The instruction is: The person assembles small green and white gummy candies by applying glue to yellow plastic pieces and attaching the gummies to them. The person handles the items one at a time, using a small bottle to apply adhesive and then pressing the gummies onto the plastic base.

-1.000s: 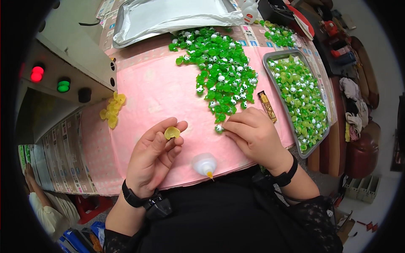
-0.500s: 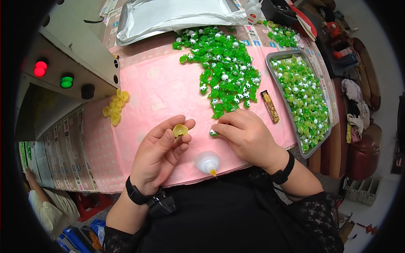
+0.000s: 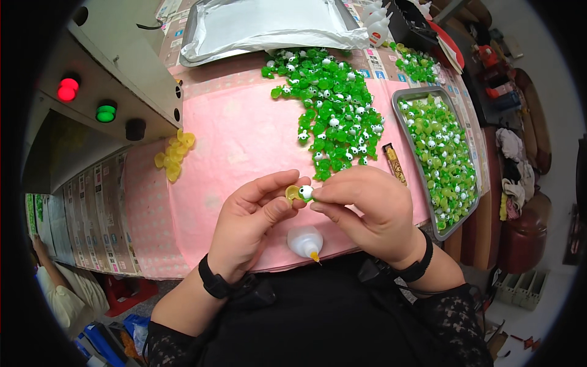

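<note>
My left hand (image 3: 247, 214) pinches a translucent yellow cup-shaped plastic piece (image 3: 292, 194), its hollow facing my right hand. Between the thumb and fingertips of my right hand (image 3: 373, 208) is a small green piece with a white eyeball (image 3: 305, 193). The two pieces meet at the yellow one's edge; whether they are joined I cannot tell. Just below my hands, a white squeeze bottle (image 3: 304, 240) lies with its yellow tip toward me. Beyond them spreads a heap of green eyeball pieces (image 3: 339, 116) on the pink cloth (image 3: 226, 128).
A metal tray (image 3: 397, 101) of green-and-yellow eyeball pieces stands right, beside a slim dark-and-gold packet (image 3: 395, 164). Yellow pieces (image 3: 175, 154) lie left, near a machine with a red light (image 3: 68, 90). White paper (image 3: 269, 30) lines a far tray. Another person (image 3: 61, 287) is at lower left.
My right hand has lifted the green eyeball piece from near the cloth and moved left. My left hand has shifted right with the yellow piece, and the two now meet. The view has tilted slightly.
</note>
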{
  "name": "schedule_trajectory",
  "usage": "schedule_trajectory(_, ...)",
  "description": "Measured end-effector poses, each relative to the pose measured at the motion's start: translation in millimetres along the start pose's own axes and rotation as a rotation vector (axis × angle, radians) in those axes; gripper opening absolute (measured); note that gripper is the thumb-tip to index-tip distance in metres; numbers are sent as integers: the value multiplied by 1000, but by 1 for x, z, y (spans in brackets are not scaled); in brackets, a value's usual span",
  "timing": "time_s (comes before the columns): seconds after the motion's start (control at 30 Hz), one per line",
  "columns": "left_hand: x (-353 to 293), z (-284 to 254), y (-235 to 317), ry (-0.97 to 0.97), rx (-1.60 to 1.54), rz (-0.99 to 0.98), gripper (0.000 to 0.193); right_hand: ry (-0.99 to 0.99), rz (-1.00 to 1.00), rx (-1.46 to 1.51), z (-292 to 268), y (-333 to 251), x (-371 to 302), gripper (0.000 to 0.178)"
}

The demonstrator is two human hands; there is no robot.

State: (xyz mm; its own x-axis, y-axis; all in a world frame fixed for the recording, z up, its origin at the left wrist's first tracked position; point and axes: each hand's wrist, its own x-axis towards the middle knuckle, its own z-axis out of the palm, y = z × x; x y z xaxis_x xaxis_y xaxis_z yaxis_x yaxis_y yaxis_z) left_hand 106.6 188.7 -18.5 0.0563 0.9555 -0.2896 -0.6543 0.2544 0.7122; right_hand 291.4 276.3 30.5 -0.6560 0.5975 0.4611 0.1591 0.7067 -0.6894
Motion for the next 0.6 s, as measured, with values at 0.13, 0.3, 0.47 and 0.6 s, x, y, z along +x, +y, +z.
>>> schedule_trajectory(0.13,1,3,-2,-7,69,105,37,-57,-70,-95,4,-4,6,15)
schedule_trajectory(0.3,-1,5,-3,17,192,186,35,-73,-128,-148,10,-1,7,15)
schedule_trajectory(0.47,-1,5,-3,57,204,180,35,-32,-179,-164,18,7,6,19)
schedule_trajectory(0.6,2,5,2,11,-26,54,49,-3,-107,-69,17,7,9,26)
